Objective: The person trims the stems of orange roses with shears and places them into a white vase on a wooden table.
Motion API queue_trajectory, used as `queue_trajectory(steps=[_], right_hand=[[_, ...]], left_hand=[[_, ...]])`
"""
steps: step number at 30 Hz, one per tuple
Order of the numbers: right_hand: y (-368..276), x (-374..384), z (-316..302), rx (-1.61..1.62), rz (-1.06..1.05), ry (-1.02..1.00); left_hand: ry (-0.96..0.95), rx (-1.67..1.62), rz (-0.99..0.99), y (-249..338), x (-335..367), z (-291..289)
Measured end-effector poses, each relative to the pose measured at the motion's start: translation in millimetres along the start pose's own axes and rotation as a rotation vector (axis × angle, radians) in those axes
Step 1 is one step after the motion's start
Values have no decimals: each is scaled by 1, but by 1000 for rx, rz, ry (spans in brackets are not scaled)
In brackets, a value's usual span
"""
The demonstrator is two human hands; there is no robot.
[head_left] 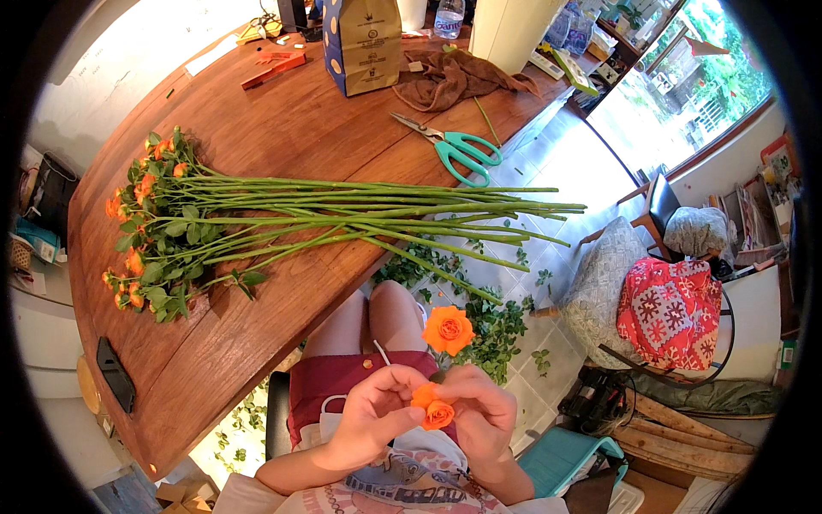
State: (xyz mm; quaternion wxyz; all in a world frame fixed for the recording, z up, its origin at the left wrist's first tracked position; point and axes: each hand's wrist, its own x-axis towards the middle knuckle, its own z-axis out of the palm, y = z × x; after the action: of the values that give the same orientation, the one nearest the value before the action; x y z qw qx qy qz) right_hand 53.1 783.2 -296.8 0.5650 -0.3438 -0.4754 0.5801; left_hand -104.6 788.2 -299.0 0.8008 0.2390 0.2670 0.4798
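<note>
Close to my body, both hands meet over an orange rose [437,413]. My left hand [381,409] pinches its petals from the left side. From the right, my right hand [481,409] is closed on the same bloom, fingertips at its upper edge. A second open orange rose [448,331] shows just beyond my fingers; where its stem runs is hidden by my hands. On the wooden table [282,128] lies a bunch of long green stems [385,206], their leafy heads and small orange roses [137,261] at the left, cut ends past the table's edge.
Scissors with teal handles [462,154] lie beyond the stems, near a brown cloth [462,79] and a paper bag [364,47]. A phone [116,374] rests at the left edge. Cut leaves [492,334] litter the tiled floor. A chair with a red patterned cushion [670,313] stands right.
</note>
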Motion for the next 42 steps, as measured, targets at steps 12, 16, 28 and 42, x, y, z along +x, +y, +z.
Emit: queue_trajectory(steps=[12, 16, 28, 42], right_hand=[[-2, 1, 0, -12, -7, -2], [-1, 1, 0, 7, -4, 5], [2, 1, -1, -114, -41, 31], [0, 2, -1, -73, -24, 65]], left_hand=[[-59, 19, 28, 2, 1, 2], [-71, 17, 38, 2, 1, 3], [9, 104, 62, -2, 0, 4], [76, 78, 173, -9, 0, 10]])
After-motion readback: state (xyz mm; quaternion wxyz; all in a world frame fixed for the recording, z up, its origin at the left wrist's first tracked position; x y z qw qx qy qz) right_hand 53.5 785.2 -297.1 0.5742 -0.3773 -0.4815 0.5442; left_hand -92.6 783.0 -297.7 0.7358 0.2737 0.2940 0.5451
